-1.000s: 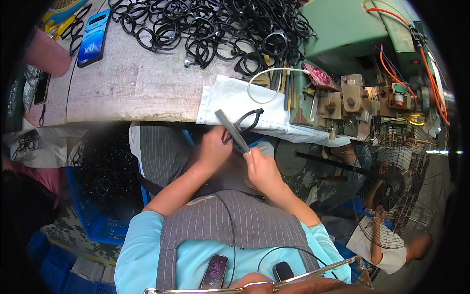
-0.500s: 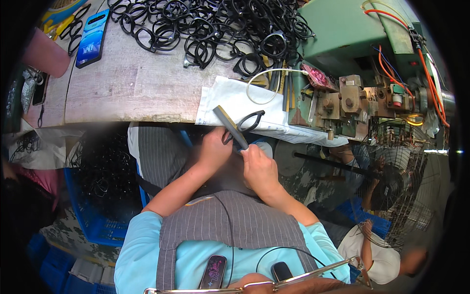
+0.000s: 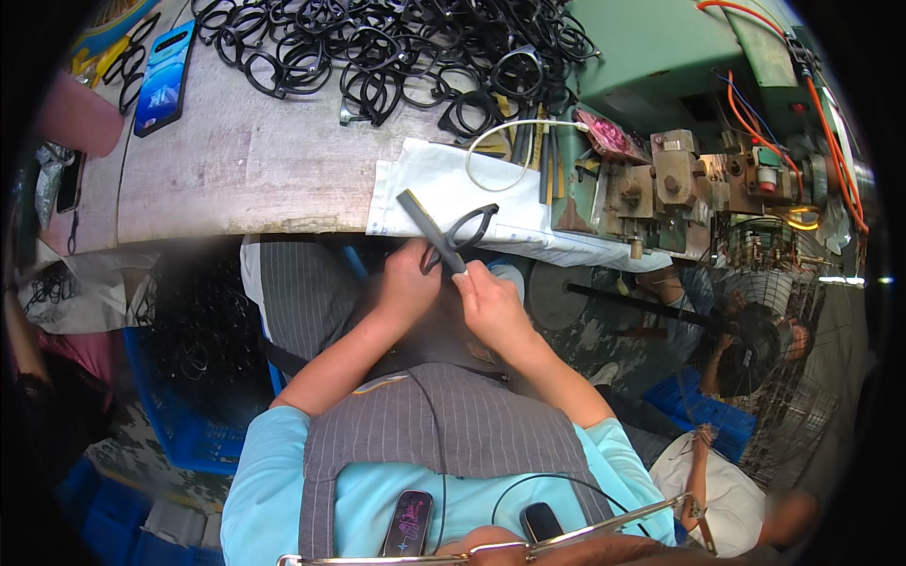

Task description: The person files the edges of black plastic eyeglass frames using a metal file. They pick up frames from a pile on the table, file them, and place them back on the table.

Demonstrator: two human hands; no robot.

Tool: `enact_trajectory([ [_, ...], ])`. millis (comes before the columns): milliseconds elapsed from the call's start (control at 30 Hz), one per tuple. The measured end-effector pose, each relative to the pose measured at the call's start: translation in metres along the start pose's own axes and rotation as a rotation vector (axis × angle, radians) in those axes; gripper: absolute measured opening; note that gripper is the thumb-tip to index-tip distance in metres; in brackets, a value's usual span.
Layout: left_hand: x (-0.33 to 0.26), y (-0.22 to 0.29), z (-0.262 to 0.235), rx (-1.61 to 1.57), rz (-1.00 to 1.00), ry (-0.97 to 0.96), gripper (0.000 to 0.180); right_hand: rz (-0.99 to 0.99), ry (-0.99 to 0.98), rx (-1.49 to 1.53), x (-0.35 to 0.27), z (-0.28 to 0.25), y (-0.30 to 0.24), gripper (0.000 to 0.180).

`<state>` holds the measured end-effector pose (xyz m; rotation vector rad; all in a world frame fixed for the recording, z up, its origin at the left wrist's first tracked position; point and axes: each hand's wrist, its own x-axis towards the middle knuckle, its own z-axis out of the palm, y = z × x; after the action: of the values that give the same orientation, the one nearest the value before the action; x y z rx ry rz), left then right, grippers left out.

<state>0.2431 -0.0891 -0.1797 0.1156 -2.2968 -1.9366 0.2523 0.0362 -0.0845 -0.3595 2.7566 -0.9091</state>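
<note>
My left hand [image 3: 408, 285] is closed around one side of a black eyeglass frame [image 3: 492, 223], just off the table's front edge. The other rim of that frame sticks out up and to the right. In my right hand [image 3: 493, 307] is the lower end of a flat grey file-like stick [image 3: 422, 216] with a yellowish edge. It slants up to the left and lies across the frame, between the two hands. My left fingertips are partly hidden behind it. Just beyond the hands, a white cloth [image 3: 415, 174] covers the table's edge.
Many black eyeglass frames [image 3: 377, 47] are heaped on the table [image 3: 245, 179]. More flat sticks [image 3: 547, 170] lie beside a green machine [image 3: 651, 66]. A blue phone [image 3: 165, 80] and a pink cup [image 3: 80, 118] are at left. Below stands a blue crate [image 3: 179, 443]; a caged fan [image 3: 774, 349] is right.
The frame and the stick have shifted slightly up and left in the picture with both hands. The table and its things have also slid a little left and up. Both grips stay closed.
</note>
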Motion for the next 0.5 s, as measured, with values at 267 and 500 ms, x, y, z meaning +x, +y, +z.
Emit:
enact_trajectory([
  [267,0.001,0.001,-0.002,0.056,-0.052,-0.032,0.009,0.275,-0.188,0.259,-0.012,-0.016,-0.009,0.021],
  [500,0.003,0.003,0.002,-0.007,-0.014,0.018,0.013,-0.011,-0.297,0.288,-0.034,-0.031,-0.029,0.021],
])
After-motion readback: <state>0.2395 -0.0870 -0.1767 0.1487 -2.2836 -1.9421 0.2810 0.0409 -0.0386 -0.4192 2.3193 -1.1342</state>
